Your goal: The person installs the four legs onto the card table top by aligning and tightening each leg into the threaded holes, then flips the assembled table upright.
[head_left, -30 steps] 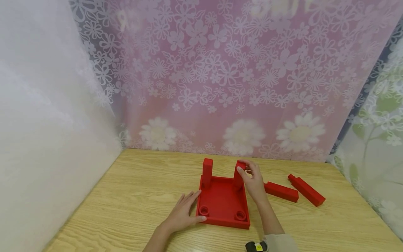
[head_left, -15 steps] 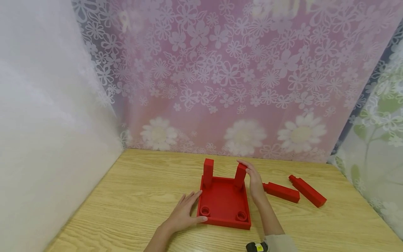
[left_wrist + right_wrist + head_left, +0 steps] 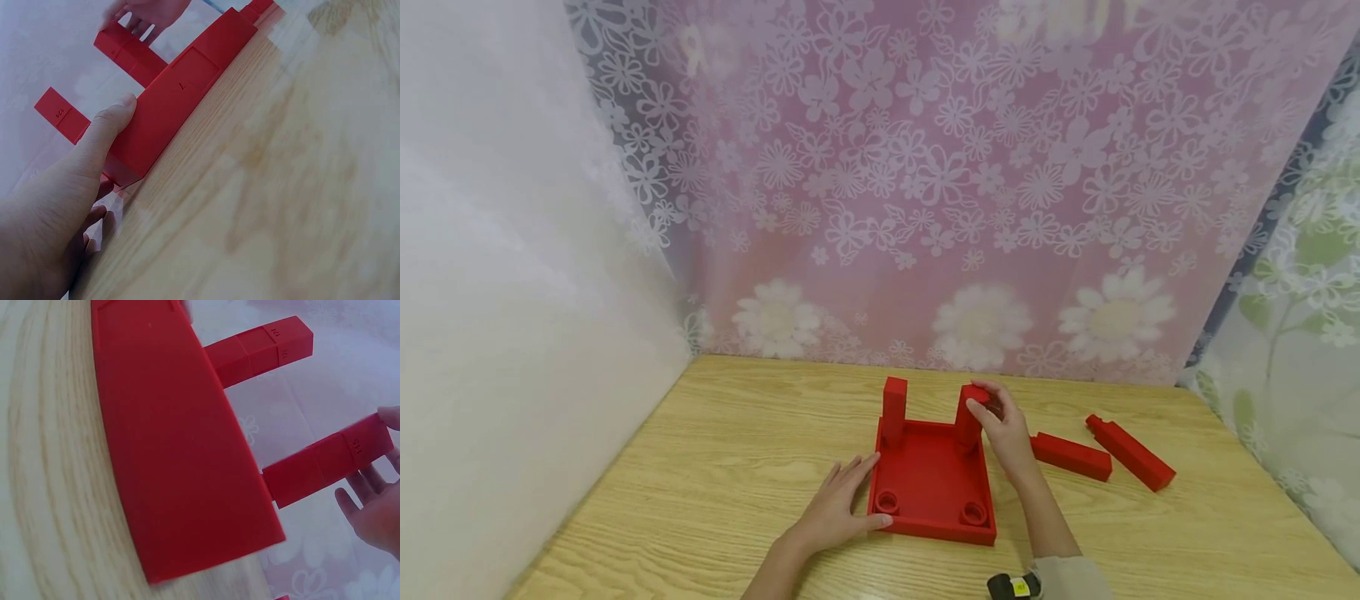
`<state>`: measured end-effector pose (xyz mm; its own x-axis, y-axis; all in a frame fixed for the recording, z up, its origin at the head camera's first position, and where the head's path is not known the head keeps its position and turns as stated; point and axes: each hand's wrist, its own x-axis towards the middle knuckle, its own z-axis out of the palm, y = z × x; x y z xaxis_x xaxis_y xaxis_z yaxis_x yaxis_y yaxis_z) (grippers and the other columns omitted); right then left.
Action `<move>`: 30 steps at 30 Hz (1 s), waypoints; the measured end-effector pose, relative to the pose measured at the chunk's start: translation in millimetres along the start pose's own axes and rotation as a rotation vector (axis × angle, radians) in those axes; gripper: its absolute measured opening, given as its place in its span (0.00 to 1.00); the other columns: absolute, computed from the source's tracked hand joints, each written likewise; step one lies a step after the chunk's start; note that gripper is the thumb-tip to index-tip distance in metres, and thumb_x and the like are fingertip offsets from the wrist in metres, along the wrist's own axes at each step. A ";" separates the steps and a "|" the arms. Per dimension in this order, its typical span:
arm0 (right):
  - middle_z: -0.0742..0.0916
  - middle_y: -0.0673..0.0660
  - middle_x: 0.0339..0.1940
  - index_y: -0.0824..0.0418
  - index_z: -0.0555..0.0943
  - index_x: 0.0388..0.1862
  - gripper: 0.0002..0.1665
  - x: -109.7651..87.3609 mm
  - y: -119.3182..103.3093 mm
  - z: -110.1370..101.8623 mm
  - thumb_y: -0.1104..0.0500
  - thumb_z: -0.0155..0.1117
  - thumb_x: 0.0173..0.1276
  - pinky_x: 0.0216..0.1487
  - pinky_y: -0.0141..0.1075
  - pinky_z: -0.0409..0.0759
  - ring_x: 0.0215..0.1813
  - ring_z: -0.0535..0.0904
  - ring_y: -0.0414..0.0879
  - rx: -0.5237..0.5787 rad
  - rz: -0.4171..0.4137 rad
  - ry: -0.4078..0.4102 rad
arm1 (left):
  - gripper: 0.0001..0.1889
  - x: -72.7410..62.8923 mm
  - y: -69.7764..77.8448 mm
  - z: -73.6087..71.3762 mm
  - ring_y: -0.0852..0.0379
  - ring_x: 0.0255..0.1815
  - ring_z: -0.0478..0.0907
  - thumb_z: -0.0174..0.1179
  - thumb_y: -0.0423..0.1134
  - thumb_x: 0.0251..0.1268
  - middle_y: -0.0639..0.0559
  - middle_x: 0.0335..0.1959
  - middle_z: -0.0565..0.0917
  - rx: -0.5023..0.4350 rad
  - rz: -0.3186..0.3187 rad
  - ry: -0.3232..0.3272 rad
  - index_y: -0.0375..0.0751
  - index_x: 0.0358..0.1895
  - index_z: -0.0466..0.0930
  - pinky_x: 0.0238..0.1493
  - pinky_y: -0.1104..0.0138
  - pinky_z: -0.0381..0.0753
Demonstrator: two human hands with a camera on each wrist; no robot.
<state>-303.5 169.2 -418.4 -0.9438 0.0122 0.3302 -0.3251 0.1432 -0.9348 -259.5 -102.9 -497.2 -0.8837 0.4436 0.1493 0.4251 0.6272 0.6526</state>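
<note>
A red shallow square tabletop lies upside down, rim upward, with round sockets at its two near corners. My left hand grips its near left corner, thumb on the front wall and fingers along the left side. At the far left corner a red square leg stands upright. My right hand pinches the top of a second red leg at the far right corner, thumb on the near face. In the right wrist view this leg shows a thin gap at its base.
Two loose red legs lie on the wooden table right of the tabletop: one leg close to the right forearm, the other leg farther right. A floral curtain hangs behind the table.
The leg under my right hand has turned about its length. Half a second ago my right fingers lay around its far side; now the thumb is back on its near face. The left hand stays put.
</note>
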 end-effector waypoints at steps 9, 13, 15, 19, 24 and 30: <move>0.71 0.62 0.52 0.60 0.73 0.58 0.20 0.3 3.0 2.9 0.55 0.56 0.69 0.58 0.51 0.62 0.53 0.66 0.53 -0.139 -0.125 0.017 | 0.47 0.0 0.0 -0.4 0.52 0.70 0.48 0.57 0.68 0.50 0.52 0.68 0.60 -0.006 0.003 0.000 0.52 0.72 0.52 0.68 0.53 0.38; 0.70 0.63 0.59 0.64 0.70 0.60 0.21 -1.2 3.2 1.1 0.56 0.41 0.76 0.63 0.55 0.54 0.63 0.61 0.55 -0.073 -0.134 -0.037 | 0.47 -0.2 -0.1 0.2 0.52 0.70 0.48 0.57 0.68 0.50 0.52 0.68 0.60 -0.006 0.004 -0.002 0.52 0.72 0.52 0.68 0.53 0.38; 0.70 0.63 0.61 0.67 0.69 0.60 0.22 -1.5 3.2 0.6 0.59 0.34 0.77 0.65 0.56 0.49 0.65 0.59 0.54 -0.023 -0.141 -0.058 | 0.47 -0.4 -0.2 0.4 0.52 0.70 0.48 0.57 0.68 0.50 0.52 0.68 0.60 -0.008 0.002 -0.001 0.51 0.72 0.52 0.68 0.53 0.38; 0.70 0.70 0.60 0.74 0.67 0.59 0.22 -4.6 -8.5 1.6 0.68 0.30 0.74 0.66 0.53 0.46 0.64 0.61 0.47 0.069 -0.137 -0.075 | 0.47 -0.4 -0.5 1.1 0.52 0.70 0.48 0.57 0.68 0.50 0.52 0.68 0.60 -0.009 0.002 -0.002 0.52 0.72 0.52 0.68 0.53 0.38; 0.77 0.59 0.56 0.72 0.68 0.60 0.21 -3.0 -3.3 -0.7 0.67 0.32 0.74 0.66 0.54 0.45 0.61 0.64 0.44 0.109 -0.112 -0.071 | 0.47 -0.3 -0.8 0.5 0.52 0.70 0.48 0.56 0.68 0.50 0.53 0.68 0.60 -0.003 -0.001 -0.003 0.53 0.72 0.52 0.68 0.53 0.38; 0.75 0.59 0.53 0.72 0.66 0.60 0.20 -0.8 3.6 -0.2 0.62 0.42 0.74 0.61 0.45 0.60 0.52 0.70 0.43 0.128 -0.080 -0.045 | 0.47 -0.1 -0.9 0.3 0.52 0.70 0.48 0.57 0.68 0.50 0.52 0.68 0.60 -0.004 0.004 0.000 0.51 0.72 0.52 0.68 0.53 0.38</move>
<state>-303.9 169.9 -422.0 -0.9154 -0.0385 0.4008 -0.4015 0.0143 -0.9157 -259.8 -103.4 -498.0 -0.8820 0.4460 0.1523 0.4280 0.6227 0.6551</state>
